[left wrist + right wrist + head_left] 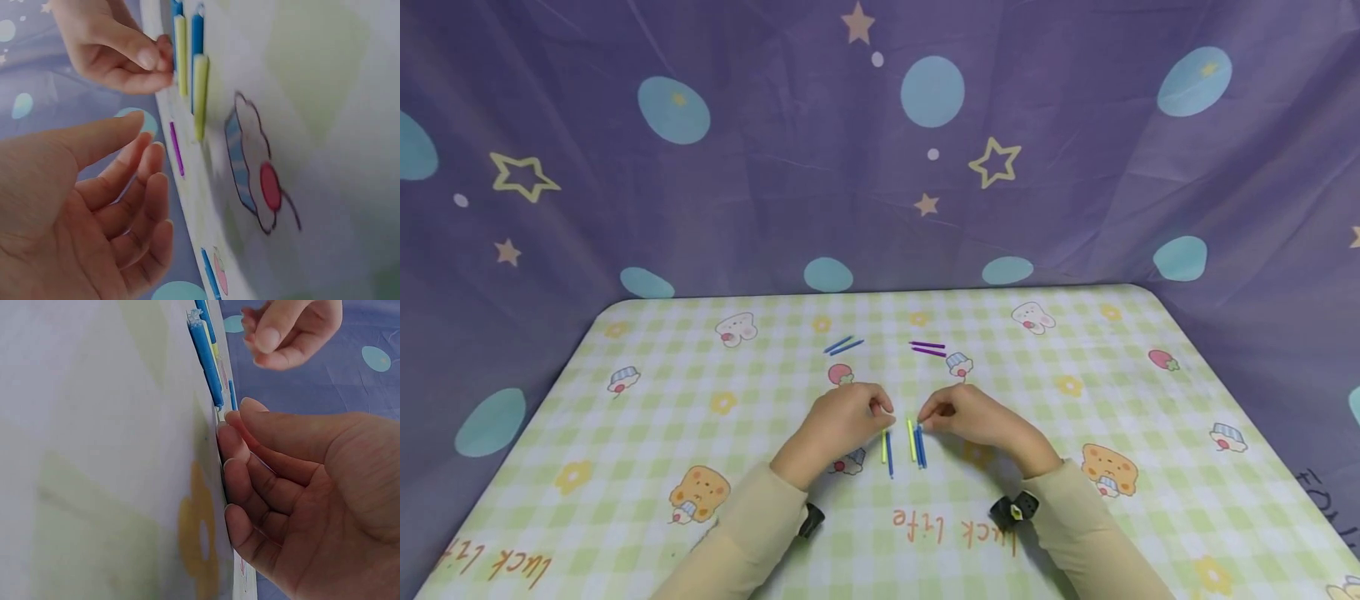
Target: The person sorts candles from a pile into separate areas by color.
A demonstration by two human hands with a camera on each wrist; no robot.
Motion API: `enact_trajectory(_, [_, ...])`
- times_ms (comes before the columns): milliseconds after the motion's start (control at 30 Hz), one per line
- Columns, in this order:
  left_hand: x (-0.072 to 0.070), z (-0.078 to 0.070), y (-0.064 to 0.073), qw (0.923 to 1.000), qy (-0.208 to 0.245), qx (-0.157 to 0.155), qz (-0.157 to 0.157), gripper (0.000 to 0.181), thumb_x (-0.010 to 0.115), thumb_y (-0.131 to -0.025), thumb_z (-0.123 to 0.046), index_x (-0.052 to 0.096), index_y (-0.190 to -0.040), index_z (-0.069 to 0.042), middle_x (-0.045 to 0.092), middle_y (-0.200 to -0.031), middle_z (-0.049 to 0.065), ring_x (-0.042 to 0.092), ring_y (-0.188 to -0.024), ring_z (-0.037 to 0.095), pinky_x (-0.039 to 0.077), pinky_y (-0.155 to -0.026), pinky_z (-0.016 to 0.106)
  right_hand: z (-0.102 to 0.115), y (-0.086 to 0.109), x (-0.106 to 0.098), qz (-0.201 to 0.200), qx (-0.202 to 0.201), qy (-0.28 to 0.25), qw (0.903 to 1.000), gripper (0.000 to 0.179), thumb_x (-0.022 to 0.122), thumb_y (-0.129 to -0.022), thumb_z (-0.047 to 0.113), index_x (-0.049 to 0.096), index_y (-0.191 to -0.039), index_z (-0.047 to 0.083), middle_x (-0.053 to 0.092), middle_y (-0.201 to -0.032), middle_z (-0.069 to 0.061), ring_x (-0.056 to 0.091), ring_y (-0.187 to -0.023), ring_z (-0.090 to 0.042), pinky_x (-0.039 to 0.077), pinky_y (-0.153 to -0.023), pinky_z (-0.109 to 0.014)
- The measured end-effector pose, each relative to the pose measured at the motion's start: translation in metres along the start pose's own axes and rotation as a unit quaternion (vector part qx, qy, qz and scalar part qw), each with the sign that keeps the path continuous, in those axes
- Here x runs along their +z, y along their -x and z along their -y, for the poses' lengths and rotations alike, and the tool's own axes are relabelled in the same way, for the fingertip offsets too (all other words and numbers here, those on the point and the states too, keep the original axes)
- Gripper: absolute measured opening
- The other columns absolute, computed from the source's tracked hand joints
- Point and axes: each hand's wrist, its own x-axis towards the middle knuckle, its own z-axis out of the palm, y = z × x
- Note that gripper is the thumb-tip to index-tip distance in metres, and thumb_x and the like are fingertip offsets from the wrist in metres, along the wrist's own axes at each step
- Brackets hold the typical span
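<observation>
My left hand (848, 418) hovers beside a yellow stick (883, 448) and a blue stick (891, 457) lying side by side. In the left wrist view its thumb and fingers are loosely bent, with nothing between them. My right hand (979, 418) is at the far end of a second small group, a yellow stick (912, 440) and two blue sticks (922, 448). The right wrist view puts its fingertips (232, 442) right at the end of a blue stick (206, 359), and the thumb lies close to the index finger. The sticks are thin, straight and candle-like.
Farther back on the checked tablecloth (760, 375) lie two blue sticks (847, 346) at left and two purple sticks (928, 349) at right. A purple patterned curtain (775, 167) hangs behind the table's far edge. Black wrist devices (1015, 510) sit under both forearms.
</observation>
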Motion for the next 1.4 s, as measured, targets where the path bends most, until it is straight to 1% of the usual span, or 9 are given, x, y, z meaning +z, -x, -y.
enact_trajectory(133, [0.003, -0.003, 0.01, 0.9999, 0.004, -0.01, 0.003, 0.008, 0.074, -0.089, -0.023, 0.072, -0.092, -0.016, 0.059, -0.075, -0.009, 0.053, -0.064, 0.01, 0.045, -0.064, 0.031, 0.0, -0.001, 0.001, -0.001, -0.001, 0.003, 1.0, 0.008, 0.067, -0.094, 0.01, 0.075, -0.098, 0.007, 0.07, -0.087, 0.006, 0.06, -0.078, -0.007, 0.05, -0.076, -0.028])
enact_trajectory(400, [0.013, -0.007, 0.023, 0.9997, -0.004, -0.016, -0.02, 0.01, 0.078, -0.086, -0.02, 0.07, -0.084, -0.015, 0.054, -0.066, -0.01, 0.049, -0.059, 0.008, 0.043, -0.06, 0.029, 0.0, -0.001, 0.0, -0.002, 0.0, 0.003, 1.0, 0.009, 0.067, -0.094, 0.01, 0.075, -0.098, 0.007, 0.07, -0.086, 0.005, 0.061, -0.078, -0.007, 0.05, -0.077, -0.028])
enact_trajectory(533, [0.018, -0.009, 0.024, 0.999, -0.02, -0.023, -0.034, 0.012, 0.08, -0.083, -0.018, 0.069, -0.082, -0.013, 0.053, -0.064, -0.009, 0.049, -0.059, 0.008, 0.043, -0.059, 0.029, -0.001, -0.001, 0.0, -0.004, -0.003, 0.011, 0.9999, 0.008, 0.067, -0.094, 0.009, 0.075, -0.097, 0.008, 0.07, -0.086, 0.006, 0.062, -0.079, -0.006, 0.05, -0.078, -0.029])
enact_trajectory(667, [0.023, -0.01, 0.025, 0.998, -0.031, -0.037, -0.041, 0.016, 0.082, -0.08, -0.019, 0.068, -0.08, -0.013, 0.053, -0.064, -0.009, 0.05, -0.061, 0.01, 0.044, -0.059, 0.031, -0.002, -0.001, 0.0, -0.002, -0.002, 0.017, 0.9999, 0.008, 0.067, -0.094, 0.009, 0.075, -0.096, 0.007, 0.071, -0.086, 0.006, 0.061, -0.079, -0.006, 0.05, -0.078, -0.029])
enact_trajectory(767, [0.026, -0.01, 0.025, 0.9972, -0.039, -0.041, -0.05, 0.018, 0.084, -0.078, -0.021, 0.068, -0.078, -0.013, 0.055, -0.066, -0.008, 0.053, -0.062, 0.011, 0.045, -0.06, 0.032, -0.002, -0.002, 0.001, -0.003, -0.005, 0.016, 0.9999, 0.008, 0.067, -0.094, 0.009, 0.075, -0.096, 0.006, 0.071, -0.085, 0.004, 0.061, -0.078, -0.007, 0.05, -0.077, -0.029])
enact_trajectory(1000, [0.028, -0.011, 0.028, 0.9944, -0.072, -0.02, -0.075, 0.017, 0.086, -0.075, -0.022, 0.072, -0.074, -0.014, 0.067, -0.076, -0.003, 0.061, -0.068, 0.017, 0.048, -0.06, 0.033, 0.0, 0.001, 0.0, -0.006, 0.006, 0.023, 0.9997, 0.008, 0.068, -0.094, 0.01, 0.075, -0.096, 0.008, 0.07, -0.085, 0.007, 0.061, -0.078, -0.007, 0.05, -0.077, -0.029])
enact_trajectory(1200, [0.027, -0.012, 0.029, 0.9938, -0.08, -0.01, -0.077, 0.018, 0.084, -0.076, -0.02, 0.07, -0.065, -0.015, 0.064, -0.068, -0.003, 0.058, -0.061, 0.016, 0.045, -0.055, 0.033, 0.001, 0.001, 0.001, -0.002, 0.003, 0.021, 0.9998, 0.008, 0.068, -0.094, 0.01, 0.075, -0.096, 0.008, 0.07, -0.085, 0.006, 0.061, -0.077, -0.007, 0.05, -0.077, -0.028])
enact_trajectory(1300, [0.026, -0.013, 0.03, 0.9935, -0.087, -0.012, -0.073, 0.02, 0.083, -0.076, -0.021, 0.069, -0.063, -0.016, 0.062, -0.065, -0.004, 0.055, -0.058, 0.015, 0.043, -0.052, 0.032, 0.003, 0.001, 0.001, -0.002, 0.003, 0.021, 0.9998, 0.008, 0.068, -0.094, 0.01, 0.075, -0.096, 0.008, 0.07, -0.085, 0.005, 0.061, -0.078, -0.007, 0.05, -0.077, -0.029])
enact_trajectory(1400, [0.026, -0.014, 0.031, 0.9935, -0.091, -0.016, -0.067, 0.021, 0.083, -0.076, -0.023, 0.068, -0.063, -0.017, 0.06, -0.064, -0.005, 0.053, -0.057, 0.014, 0.042, -0.052, 0.032, 0.004, 0.001, 0.001, -0.003, 0.007, 0.022, 0.9997, 0.008, 0.068, -0.094, 0.009, 0.075, -0.096, 0.008, 0.07, -0.086, 0.005, 0.061, -0.079, -0.007, 0.05, -0.079, -0.03])
